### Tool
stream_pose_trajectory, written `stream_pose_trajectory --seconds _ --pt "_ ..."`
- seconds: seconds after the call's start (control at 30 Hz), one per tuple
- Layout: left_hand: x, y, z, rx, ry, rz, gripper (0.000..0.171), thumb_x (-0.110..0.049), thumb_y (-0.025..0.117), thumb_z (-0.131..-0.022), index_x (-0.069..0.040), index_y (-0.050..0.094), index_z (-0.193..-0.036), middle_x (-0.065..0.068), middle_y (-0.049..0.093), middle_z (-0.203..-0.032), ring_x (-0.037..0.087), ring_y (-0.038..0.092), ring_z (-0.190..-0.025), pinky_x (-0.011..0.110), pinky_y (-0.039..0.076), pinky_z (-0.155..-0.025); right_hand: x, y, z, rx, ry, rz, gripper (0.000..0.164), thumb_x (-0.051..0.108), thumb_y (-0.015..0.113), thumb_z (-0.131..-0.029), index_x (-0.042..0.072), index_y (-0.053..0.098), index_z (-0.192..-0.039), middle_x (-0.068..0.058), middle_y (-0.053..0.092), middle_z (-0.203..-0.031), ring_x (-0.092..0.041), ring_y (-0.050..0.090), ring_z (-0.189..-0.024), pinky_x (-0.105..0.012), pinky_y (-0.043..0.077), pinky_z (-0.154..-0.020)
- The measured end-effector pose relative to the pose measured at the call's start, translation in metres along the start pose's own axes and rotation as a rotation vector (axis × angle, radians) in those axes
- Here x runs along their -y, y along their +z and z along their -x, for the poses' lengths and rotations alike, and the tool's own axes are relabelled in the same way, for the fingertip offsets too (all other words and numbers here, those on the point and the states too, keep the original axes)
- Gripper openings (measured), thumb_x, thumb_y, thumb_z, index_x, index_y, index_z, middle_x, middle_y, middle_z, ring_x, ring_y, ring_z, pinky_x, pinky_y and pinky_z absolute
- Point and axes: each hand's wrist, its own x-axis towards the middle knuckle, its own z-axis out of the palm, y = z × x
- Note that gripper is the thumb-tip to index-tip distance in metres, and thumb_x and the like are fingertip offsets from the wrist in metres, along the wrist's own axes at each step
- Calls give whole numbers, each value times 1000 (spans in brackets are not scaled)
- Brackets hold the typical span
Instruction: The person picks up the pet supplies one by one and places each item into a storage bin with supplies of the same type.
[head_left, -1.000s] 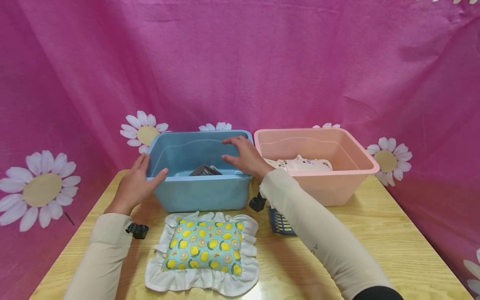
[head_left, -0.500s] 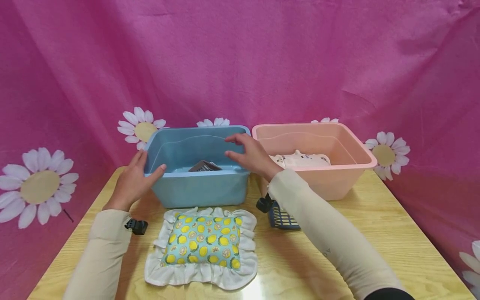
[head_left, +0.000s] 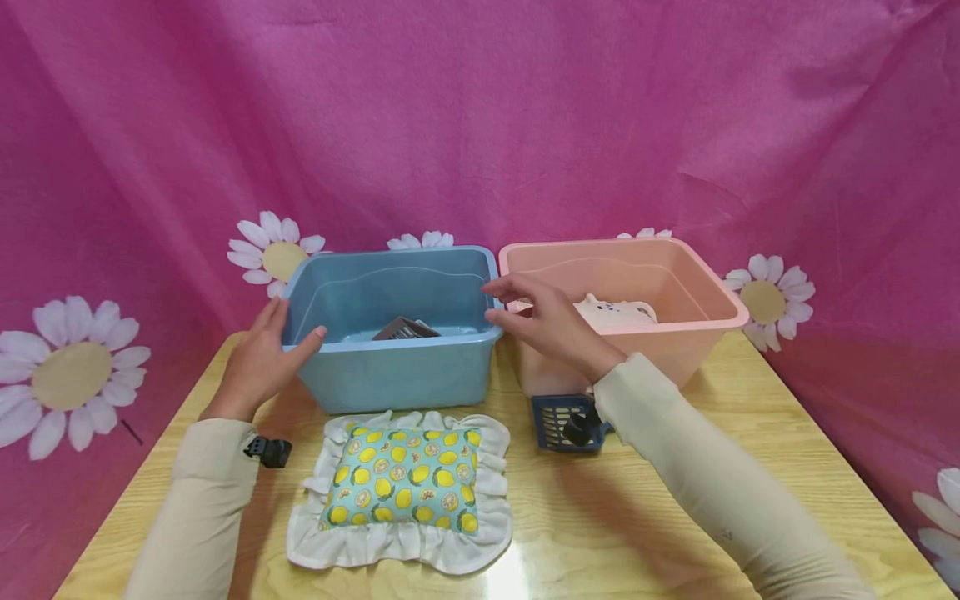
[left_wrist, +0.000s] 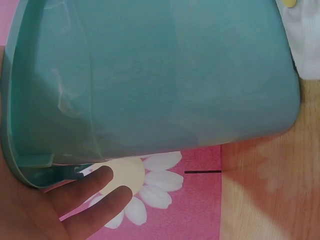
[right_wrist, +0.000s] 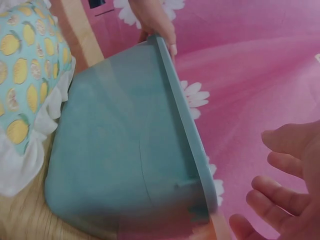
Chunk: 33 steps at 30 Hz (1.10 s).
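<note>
Pink daisy cloth (head_left: 480, 125) behind wooden tabletop (head_left: 795, 450). Left hand (head_left: 258, 358) against left side of blue tub (head_left: 397, 375), fingers straight, grip slack. Right hand (head_left: 551, 321) just off tub's right rim, half-bent grip holding nothing. Blue tub contains grey slotted item (head_left: 405, 328); pink tub (head_left: 705, 279) alongside, white printed item (head_left: 618, 313). Lemon cushion (head_left: 405, 475), navy slotted item (head_left: 551, 417) in front. Wood between pink tub and right edge. Sleeved forearms (head_left: 712, 475) reach forward.

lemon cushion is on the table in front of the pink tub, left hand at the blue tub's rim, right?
Not quite: the head view shows the lemon cushion on the table in front of the blue tub; the left hand is at its rim.
</note>
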Motion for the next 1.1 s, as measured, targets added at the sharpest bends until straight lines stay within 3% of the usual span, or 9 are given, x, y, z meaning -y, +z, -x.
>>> stream_pose_trajectory --seconds 0.3,0.57,0.77,1.1 --pt "1 0 2 14 -6 3 92 -61 46 -92 -7 8 -155 21 9 -159 54 30 -132 72 38 -90 -4 -25 41 -35 20 44 33 25 68 -91 10 63 -121 -5 66 -116 -16 60 -107 -35 53 -88" --pt "-1 -3 -1 12 1 15 93 -62 46 -91 -7 7 -155 20 8 -160 54 29 -133 72 37 -92 -17 -45 79 -63 -12 74 26 14 67 -91 7 65 -117 -6 66 -115 -19 64 -99 -29 54 -85" --pt "0 -3 -1 10 0 20 93 -63 46 -91 -7 7 -155 20 9 -160 54 30 -132 72 37 -92 -39 -54 108 -42 53 88 25 12 66 -92 2 65 -115 -14 67 -112 -21 65 -95 -25 55 -81" --pt "0 -1 -1 8 0 19 93 -62 47 -91 -8 8 -155 20 10 -159 54 30 -132 71 37 -92 -81 -52 138 -94 136 170 23 10 68 -90 2 68 -111 -12 68 -108 -19 64 -93 -24 55 -78"
